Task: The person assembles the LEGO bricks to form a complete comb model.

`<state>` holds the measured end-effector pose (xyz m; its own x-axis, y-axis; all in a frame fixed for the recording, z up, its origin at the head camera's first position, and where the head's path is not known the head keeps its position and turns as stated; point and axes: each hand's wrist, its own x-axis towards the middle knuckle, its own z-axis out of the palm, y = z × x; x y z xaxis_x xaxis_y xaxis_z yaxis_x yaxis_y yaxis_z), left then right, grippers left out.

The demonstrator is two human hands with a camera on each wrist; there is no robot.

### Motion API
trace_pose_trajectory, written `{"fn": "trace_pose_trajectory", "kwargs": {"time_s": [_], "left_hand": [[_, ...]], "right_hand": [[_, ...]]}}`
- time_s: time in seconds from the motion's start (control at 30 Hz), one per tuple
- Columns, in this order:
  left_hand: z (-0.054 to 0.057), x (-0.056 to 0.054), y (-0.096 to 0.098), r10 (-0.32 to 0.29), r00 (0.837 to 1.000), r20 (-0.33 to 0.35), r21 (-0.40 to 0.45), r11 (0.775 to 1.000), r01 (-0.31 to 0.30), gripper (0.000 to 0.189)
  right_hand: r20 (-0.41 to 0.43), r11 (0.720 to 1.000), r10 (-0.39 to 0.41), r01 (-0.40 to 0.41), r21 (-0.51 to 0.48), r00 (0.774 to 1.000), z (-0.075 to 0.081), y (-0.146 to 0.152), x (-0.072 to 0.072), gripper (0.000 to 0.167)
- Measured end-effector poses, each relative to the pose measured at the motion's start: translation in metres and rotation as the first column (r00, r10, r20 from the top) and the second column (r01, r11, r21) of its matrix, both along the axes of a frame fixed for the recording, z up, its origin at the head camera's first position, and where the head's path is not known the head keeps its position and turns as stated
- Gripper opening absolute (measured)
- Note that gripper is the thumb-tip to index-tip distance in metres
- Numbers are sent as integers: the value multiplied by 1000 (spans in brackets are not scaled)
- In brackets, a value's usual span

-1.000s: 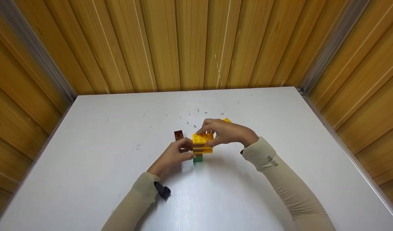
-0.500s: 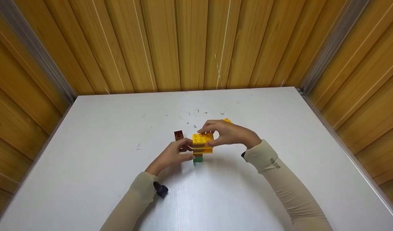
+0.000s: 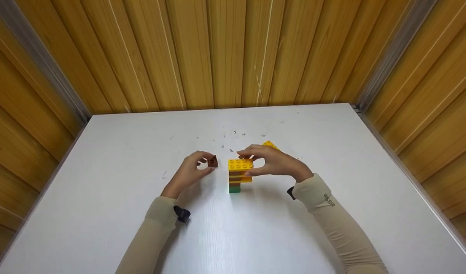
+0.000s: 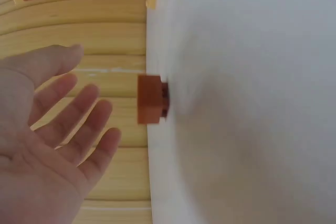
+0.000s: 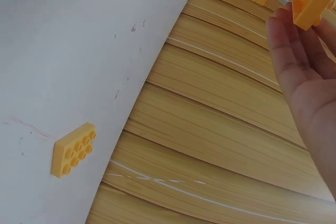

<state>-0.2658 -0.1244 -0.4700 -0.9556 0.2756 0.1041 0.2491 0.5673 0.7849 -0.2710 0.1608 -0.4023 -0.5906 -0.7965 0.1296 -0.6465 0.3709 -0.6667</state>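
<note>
In the head view a tower of toy building bricks (image 3: 234,179) stands mid-table, a green brick (image 3: 234,188) at its foot, with brown bricks and yellow plates alternating above. Its top yellow plate (image 3: 236,164) sticks out to the right. Around that overhanging end is my right hand (image 3: 272,161), thumb in front and fingers behind, loosely spread. The right wrist view has the fingers nearly straight beside the yellow plate. My left hand (image 3: 189,169) spreads thumb and fingers around a brown brick (image 4: 151,99), which rests hollow side up; the left wrist view has a gap between them.
A loose yellow plate (image 5: 73,149) with studs lies behind my right hand, partly hidden in the head view. Dark scuff marks dot the white table (image 3: 141,152). Wood-patterned panels (image 3: 225,53) rise at the table's back and sides.
My left hand has left the tower and moved left and back to the brown brick. The right hand has eased slightly to the right, uncovering more studs of the top plate.
</note>
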Motion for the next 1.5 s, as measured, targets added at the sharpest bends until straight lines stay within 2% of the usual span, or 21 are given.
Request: {"fn": "trace_pose_trajectory", "kwargs": {"time_s": [0.13,0.37,0.57,0.7,0.9,1.27,1.37,1.5], "left_hand": [[-5,-8,-3,40,999,-9,-56,998,-41,44],[-11,-22,4,64,993,101,-149,988,-48,55],[-11,-29,12,81,989,122,-238,970,-50,55],[-12,-32,15,75,990,117,-263,964,-42,53],[-14,-33,16,67,991,114,-252,967,-37,48],[-12,-26,15,113,982,149,-172,981,-87,49],[-11,-25,12,99,984,147,-132,988,-79,47],[-9,-25,6,61,990,126,-64,997,-53,34]], "right_hand": [[-14,999,-2,1,-42,1000,-6,4,1,58],[-4,996,-34,34,-77,999,-13,8,2,56],[57,995,-52,56,-81,997,-20,10,3,57],[102,995,-62,70,-75,993,-23,9,3,54],[139,993,-72,83,-78,988,-25,8,2,51],[174,989,-89,108,-101,981,-28,8,1,45],[175,989,-95,113,-91,980,-28,7,1,45],[169,990,-114,126,-64,979,-28,8,0,45]]}}
